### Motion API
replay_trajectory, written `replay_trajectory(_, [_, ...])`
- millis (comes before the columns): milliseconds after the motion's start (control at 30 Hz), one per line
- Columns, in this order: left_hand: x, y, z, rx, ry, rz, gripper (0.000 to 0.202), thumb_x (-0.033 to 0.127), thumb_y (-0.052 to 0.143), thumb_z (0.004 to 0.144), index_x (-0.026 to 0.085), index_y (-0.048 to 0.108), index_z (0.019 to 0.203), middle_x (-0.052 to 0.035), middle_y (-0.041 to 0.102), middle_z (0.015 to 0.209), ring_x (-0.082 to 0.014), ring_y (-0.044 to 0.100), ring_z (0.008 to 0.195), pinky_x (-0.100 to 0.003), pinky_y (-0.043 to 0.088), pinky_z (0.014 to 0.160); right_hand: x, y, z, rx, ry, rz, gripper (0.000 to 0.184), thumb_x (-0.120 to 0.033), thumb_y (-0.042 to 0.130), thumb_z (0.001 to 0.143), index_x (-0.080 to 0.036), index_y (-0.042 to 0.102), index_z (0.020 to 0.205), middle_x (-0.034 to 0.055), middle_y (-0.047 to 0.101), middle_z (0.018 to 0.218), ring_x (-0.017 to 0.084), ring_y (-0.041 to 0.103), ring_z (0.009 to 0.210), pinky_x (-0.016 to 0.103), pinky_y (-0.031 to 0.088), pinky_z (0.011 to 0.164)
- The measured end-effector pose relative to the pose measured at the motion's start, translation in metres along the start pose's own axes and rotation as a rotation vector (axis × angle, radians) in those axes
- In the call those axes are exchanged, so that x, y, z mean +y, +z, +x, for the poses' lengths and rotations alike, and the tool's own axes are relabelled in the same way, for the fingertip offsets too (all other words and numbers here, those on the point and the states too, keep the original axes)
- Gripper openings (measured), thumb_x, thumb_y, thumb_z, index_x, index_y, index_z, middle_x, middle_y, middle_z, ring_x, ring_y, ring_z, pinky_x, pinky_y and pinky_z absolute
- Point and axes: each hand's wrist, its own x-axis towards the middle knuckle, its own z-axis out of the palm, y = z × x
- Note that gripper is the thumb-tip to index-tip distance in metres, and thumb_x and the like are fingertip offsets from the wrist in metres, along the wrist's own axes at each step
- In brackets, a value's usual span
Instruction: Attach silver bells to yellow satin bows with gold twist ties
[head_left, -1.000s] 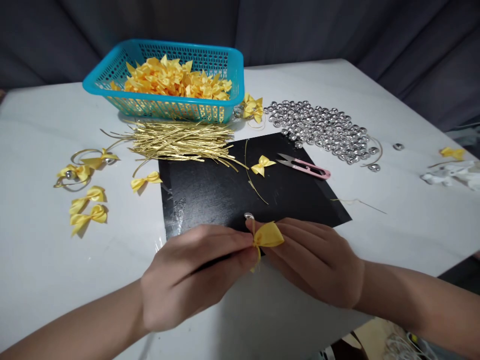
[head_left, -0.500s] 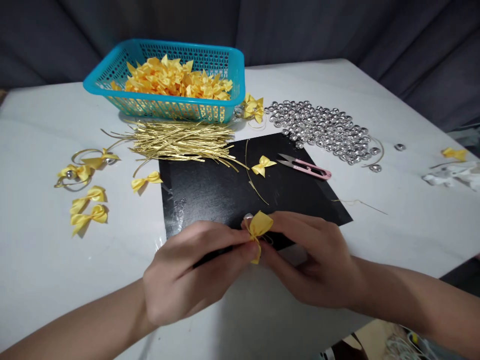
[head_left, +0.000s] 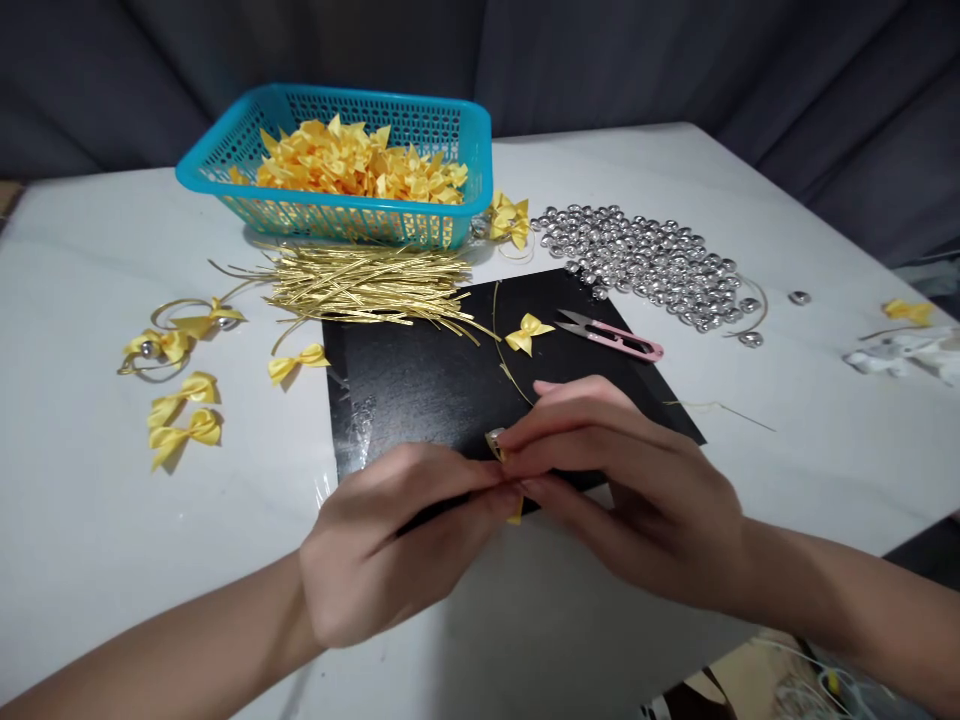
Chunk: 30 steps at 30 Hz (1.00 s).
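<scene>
At the front edge of the black sheet (head_left: 427, 400), my left hand (head_left: 397, 550) pinches a yellow ribbon bow (head_left: 515, 511) between thumb and forefinger. My right hand (head_left: 645, 500) is closed on the same bow from the other side, its fingers covering most of it. Only a yellow tip below the fingertips and a bit above them show. A shiny silver bead (head_left: 494, 438) sits just above the pinched fingers. Beyond my right hand, another yellow bow (head_left: 528, 333) lies on the sheet beside pink-handled thread snips (head_left: 615, 337).
A blue basket (head_left: 330, 200) full of yellow bows stands at the back. Gold cords (head_left: 367, 285) lie before it, and silver beads (head_left: 645, 260) are heaped to the right. Several loose bows (head_left: 185, 435) lie at left. A threaded needle (head_left: 742, 414) rests at right.
My right hand's fingers have come over the bow and now cover its upper loop, which showed before. My left hand keeps its pinch. The view has shifted slightly.
</scene>
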Motion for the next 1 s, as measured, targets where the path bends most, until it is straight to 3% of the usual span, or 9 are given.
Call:
replay_trajectory(233, [-0.010,0.001,-0.008,-0.043,0.214,0.078,0.013,0.005,0.064,0.074,0.016,0.069,0.076,-0.0043,0.073,0.073,-0.0114,0.067,0.063,-0.018,0.056,0.060,0.004,0.003,0.002,-0.072,-0.031,0.074,0.014,-0.003,0.052,0.083,-0.015,0.056,0.089,0.0044,0.067,0.086,0.011,0.063,0.083,0.034,0.042,0.100])
replay_trajectory(400, [-0.011,0.006,-0.010,-0.007,0.151,-0.002,0.017,0.002,0.065,0.072,0.016,0.069,0.081,-0.0047,0.072,0.076,-0.0118,0.066,0.067,-0.021,0.055,0.063,0.003,0.003,0.005,-0.056,0.095,0.218,0.012,-0.005,0.051,0.084,-0.015,0.057,0.087,0.0036,0.065,0.078,0.013,0.063,0.080,0.034,0.047,0.094])
replay_trajectory(533, [-0.015,0.012,-0.009,0.046,0.066,-0.080,0.019,-0.001,0.065,0.070,0.016,0.069,0.078,-0.0036,0.072,0.073,-0.0114,0.066,0.066,-0.021,0.053,0.063,-0.001,-0.002,0.011,0.044,0.211,0.323,0.010,-0.009,0.053,0.085,-0.017,0.059,0.085,0.0024,0.064,0.081,0.013,0.062,0.081,0.028,0.051,0.080])
replay_trajectory(667, [-0.019,0.013,-0.007,0.085,-0.133,-0.142,0.019,0.000,0.064,0.070,0.018,0.070,0.075,-0.0014,0.073,0.075,-0.0105,0.067,0.067,-0.018,0.053,0.064,-0.002,-0.010,0.022,0.150,0.367,0.499,0.007,-0.018,0.053,0.089,-0.018,0.057,0.083,0.0006,0.066,0.082,0.012,0.064,0.083,0.025,0.052,0.077])
replay_trajectory(800, [-0.023,0.013,-0.002,0.086,-0.399,-0.262,0.017,0.003,0.064,0.069,0.018,0.072,0.069,-0.0010,0.073,0.071,-0.0103,0.066,0.064,-0.015,0.053,0.058,0.004,-0.016,0.036,0.124,0.554,0.723,0.012,-0.025,0.048,0.093,-0.019,0.052,0.083,-0.0009,0.069,0.077,0.012,0.067,0.080,0.026,0.052,0.079])
replay_trajectory(1000, [-0.028,0.012,0.004,0.115,-0.672,-0.494,0.005,0.016,0.070,0.069,0.019,0.074,0.069,0.0002,0.074,0.071,-0.0085,0.065,0.064,-0.011,0.051,0.056,0.006,-0.031,0.057,0.193,0.592,0.759,0.024,-0.019,0.048,0.092,-0.016,0.057,0.070,-0.0026,0.064,0.067,0.007,0.065,0.067,0.015,0.050,0.068])
